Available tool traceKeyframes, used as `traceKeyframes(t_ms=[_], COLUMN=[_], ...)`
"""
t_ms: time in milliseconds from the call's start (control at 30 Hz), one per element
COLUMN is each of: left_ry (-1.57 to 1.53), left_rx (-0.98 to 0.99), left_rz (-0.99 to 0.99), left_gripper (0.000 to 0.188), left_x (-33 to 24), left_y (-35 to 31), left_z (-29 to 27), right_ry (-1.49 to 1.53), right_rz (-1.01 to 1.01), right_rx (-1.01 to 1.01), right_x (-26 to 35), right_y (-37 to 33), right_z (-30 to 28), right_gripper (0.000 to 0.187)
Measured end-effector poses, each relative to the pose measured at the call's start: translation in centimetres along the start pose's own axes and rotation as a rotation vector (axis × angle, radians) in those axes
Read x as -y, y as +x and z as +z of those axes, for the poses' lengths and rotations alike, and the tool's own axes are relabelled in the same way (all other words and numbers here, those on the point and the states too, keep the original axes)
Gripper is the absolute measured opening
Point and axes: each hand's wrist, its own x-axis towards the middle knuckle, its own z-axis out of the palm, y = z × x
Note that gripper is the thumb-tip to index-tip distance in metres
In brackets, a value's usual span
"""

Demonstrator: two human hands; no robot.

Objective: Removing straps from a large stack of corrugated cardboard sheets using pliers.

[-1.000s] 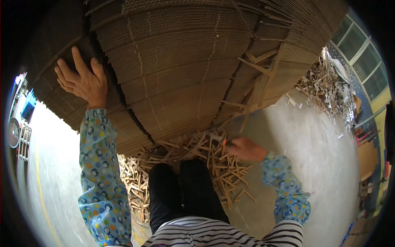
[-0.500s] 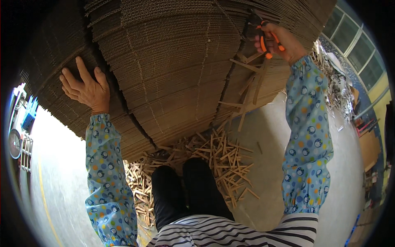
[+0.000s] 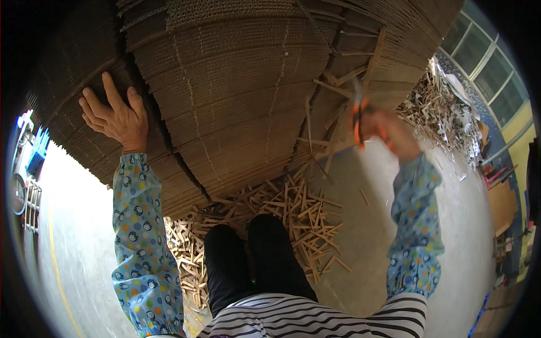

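Observation:
A tall stack of brown corrugated cardboard sheets (image 3: 236,101) fills the upper part of the view, with dark gaps running down its face. My left hand (image 3: 115,115) lies on the stack's left part, fingers spread. Out to the right, apart from the stack, my right hand (image 3: 389,132) is blurred by motion. It is closed round pliers (image 3: 359,118) with orange and black handles, their metal jaws pointing up at the stack. Several narrow cardboard strips (image 3: 332,90) stick out or hang from the stack's right part, left of the pliers.
Loose cardboard strips (image 3: 304,208) lie heaped on the floor (image 3: 360,259) below the stack and round my legs (image 3: 270,253). A pile of paper scraps (image 3: 442,110) stands at the right by a wall with windows (image 3: 487,67). Bright light comes in at the left.
My right hand has moved down with the pliers, away from the stack's upper right edge. Strips there now jut out, and a few have dropped lower. My left hand stays nearly in place.

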Motion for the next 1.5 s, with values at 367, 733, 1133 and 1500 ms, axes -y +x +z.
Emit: traceKeyframes(t_ms=[367, 733, 1133, 1500], left_ry=[0.006, 0.005, 0.012, -0.034], left_rx=[-0.021, -0.029, -0.011, -0.045], left_rz=[0.009, -0.001, 0.0, -0.018], left_gripper=[0.053, 0.052, 0.052, 0.051], left_x=[-0.6, -1.2, -0.6, -0.9], left_y=[-0.1, 0.3, -0.8, -0.5], left_z=[0.3, 0.1, 0.7, 0.7], right_ry=[-0.185, -0.449, -0.084, -0.147], right_rz=[0.032, 0.536, -0.119, -0.044], right_rx=[-0.291, 0.247, 0.072, 0.118], right_x=[12.2, -9.7, 9.0, 12.5], right_y=[8.4, -3.2, 7.5, 7.0], right_z=[-0.9, 11.4, 8.9, 8.1], right_gripper=[0.031, 0.027, 0.039, 0.048])
